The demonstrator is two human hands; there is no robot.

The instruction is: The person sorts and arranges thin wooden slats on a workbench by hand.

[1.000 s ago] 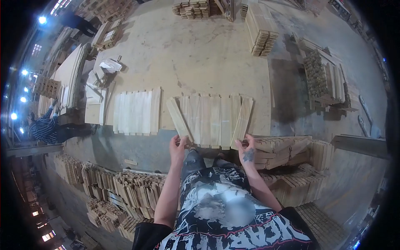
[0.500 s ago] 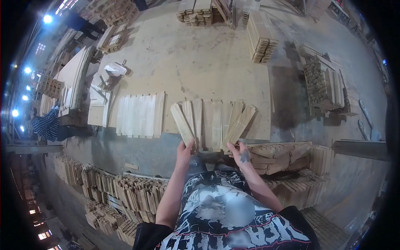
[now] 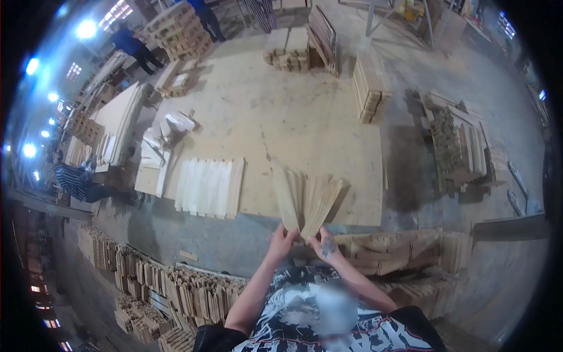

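My left hand (image 3: 282, 240) is closed on the near ends of pale wooden slats (image 3: 285, 196) on the left of a gathered bunch. On the other side, my right hand (image 3: 324, 244) grips the near ends of more wooden slats (image 3: 321, 202). The two groups meet near my hands and fan apart in a narrow V toward their far ends. How many slats each hand holds cannot be made out. To the left, a row of wooden slats (image 3: 210, 186) lies side by side on the large plywood sheet (image 3: 258, 193).
Slat stacks stand at the back (image 3: 287, 50), back right (image 3: 370, 88) and far right (image 3: 460, 141). Piled slats (image 3: 199, 290) line the near left, and a wooden stack (image 3: 387, 249) sits right of my hands. A person in a striped top (image 3: 71, 180) is at far left.
Both hands have come closer together, drawing the spread row of slats into a tight bunch. My view has tilted up, so more of the far workshop and people show.
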